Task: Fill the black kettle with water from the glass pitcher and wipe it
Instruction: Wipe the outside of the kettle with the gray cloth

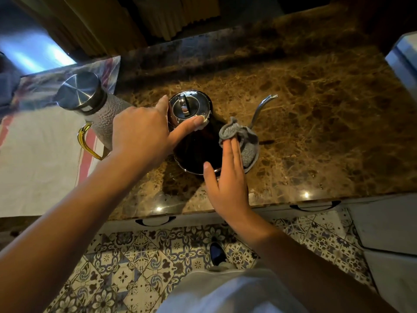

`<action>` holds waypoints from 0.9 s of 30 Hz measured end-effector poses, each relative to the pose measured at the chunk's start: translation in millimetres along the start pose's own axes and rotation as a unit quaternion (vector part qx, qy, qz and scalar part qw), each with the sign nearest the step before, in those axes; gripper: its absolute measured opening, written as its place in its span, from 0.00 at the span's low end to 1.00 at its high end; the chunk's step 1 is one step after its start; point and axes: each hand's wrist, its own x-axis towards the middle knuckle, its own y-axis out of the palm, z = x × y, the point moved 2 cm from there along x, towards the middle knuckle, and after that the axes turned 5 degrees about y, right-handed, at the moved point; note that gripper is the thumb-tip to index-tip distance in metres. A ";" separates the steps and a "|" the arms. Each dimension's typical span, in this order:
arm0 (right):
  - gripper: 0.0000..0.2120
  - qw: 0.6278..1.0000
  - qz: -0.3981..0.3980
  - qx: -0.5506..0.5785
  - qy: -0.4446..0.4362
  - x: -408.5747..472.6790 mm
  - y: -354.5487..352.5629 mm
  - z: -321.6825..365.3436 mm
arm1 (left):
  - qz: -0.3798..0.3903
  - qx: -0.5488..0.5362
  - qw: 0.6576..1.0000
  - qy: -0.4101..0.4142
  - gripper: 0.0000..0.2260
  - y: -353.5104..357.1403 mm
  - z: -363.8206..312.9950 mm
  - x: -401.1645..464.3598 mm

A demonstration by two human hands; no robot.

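The black kettle [196,147] stands on the brown marble counter [316,136], its shiny lid on and its thin gooseneck spout [261,109] pointing right. My left hand [144,129] grips the kettle's top from the left, thumb and forefinger around the lid rim. My right hand [228,177] lies flat, fingers together, pressing a grey cloth [243,141] against the kettle's right side. The glass pitcher [94,109], with a steel lid and amber handle, stands upright to the left on a white towel.
A white towel with red stripes [40,159] covers the counter's left part. Drawer handles [155,221] sit under the counter's front edge. Patterned floor tiles and my shoe [216,254] show below. A white surface [404,62] lies at the far right.
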 end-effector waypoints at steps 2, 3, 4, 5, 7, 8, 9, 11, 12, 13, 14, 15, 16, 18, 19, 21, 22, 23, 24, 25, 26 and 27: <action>0.28 0.999 -0.049 0.006 -0.009 -8.7 -6.6 -6.2 | -0.001 0.005 1.000 -0.002 0.49 -1.9 -3.3 -0.2; 0.24 0.997 -0.079 0.017 -0.017 -9.6 -11.1 -9.8 | -0.001 0.006 1.000 -0.007 0.49 -2.6 -4.4 -0.6; 0.21 0.994 -0.098 0.027 -0.026 -8.3 -14.5 -13.7 | -0.002 0.005 1.000 -0.013 0.48 -2.8 -5.2 -1.1; 0.20 0.994 -0.102 0.028 -0.036 -7.6 -16.2 -16.6 | -0.003 0.000 1.000 -0.017 0.48 -1.6 -6.1 -1.7; 0.19 0.996 -0.071 0.014 -0.061 -10.0 -14.6 -17.1 | -0.003 -0.012 1.000 -0.023 0.48 0.0 -8.0 -2.8; 0.19 0.996 -0.044 0.003 -0.074 -13.2 -11.7 -15.6 | -0.004 -0.015 1.000 -0.024 0.48 -0.1 -8.6 -3.7; 0.18 0.996 -0.016 -0.008 -0.088 -17.7 -8.7 -14.1 | -0.006 -0.015 1.000 -0.026 0.47 0.5 -8.6 -4.7; 0.16 0.993 0.019 -0.015 -0.112 -23.4 -6.5 -13.4 | -0.005 -0.017 0.999 -0.031 0.47 0.5 -6.3 -6.6; 0.15 0.993 0.021 -0.007 -0.113 -22.4 -8.9 -12.8 | -0.009 -0.022 0.999 -0.031 0.46 1.6 -3.9 -7.3; 0.14 0.994 0.017 0.008 -0.109 -19.0 -13.3 -10.7 | -0.018 -0.034 0.999 -0.032 0.45 4.2 1.3 -7.7; 0.12 0.994 0.011 0.028 -0.103 -14.3 -19.5 -7.3 | -0.033 -0.058 0.997 -0.032 0.44 7.2 7.6 -7.6; 0.12 0.994 -0.001 0.049 -0.098 -9.3 -27.6 -2.7 | -0.052 -0.097 0.994 -0.029 0.43 11.6 14.8 -7.7; 0.11 0.994 -0.018 0.070 -0.086 -3.3 -37.2 1.4 | -0.072 -0.146 0.986 -0.021 0.40 15.7 21.7 -9.0; 0.10 0.987 -0.073 0.144 0.003 12.8 -61.3 7.3 | -0.102 -0.245 0.964 -0.006 0.34 22.5 33.6 -16.8; 0.09 0.973 -0.097 0.193 0.077 23.8 -73.4 8.3 | -0.109 -0.282 0.953 -0.004 0.32 26.9 39.2 -21.7; 0.10 0.942 -0.117 0.254 0.185 48.7 -93.4 4.6 | -0.113 -0.352 0.929 -0.016 0.28 35.5 46.3 -32.3; 0.12 0.940 -0.112 0.253 0.198 61.0 -100.7 3.0 | -0.113 -0.385 0.916 -0.023 0.26 39.2 47.7 -37.6; 0.14 0.942 -0.100 0.250 0.203 71.9 -105.7 2.8 | -0.115 -0.413 0.903 -0.029 0.24 42.2 47.7 -42.5; 0.14 0.944 -0.079 0.245 0.207 80.7 -107.5 3.8 | -0.117 -0.436 0.892 -0.037 0.22 44.6 47.0 -46.8; 0.15 0.945 -0.054 0.241 0.214 87.6 -106.2 4.2 | -0.120 -0.452 0.883 -0.049 0.20 46.7 46.3 -50.1; 0.16 0.948 -0.029 0.229 0.220 93.9 -103.0 1.0 | -0.123 -0.461 0.877 -0.061 0.19 47.9 44.9 -51.8; 0.19 0.951 -0.008 0.214 0.221 97.5 -99.4 -0.1 | -0.129 -0.465 0.873 -0.072 0.18 48.8 43.9 -52.5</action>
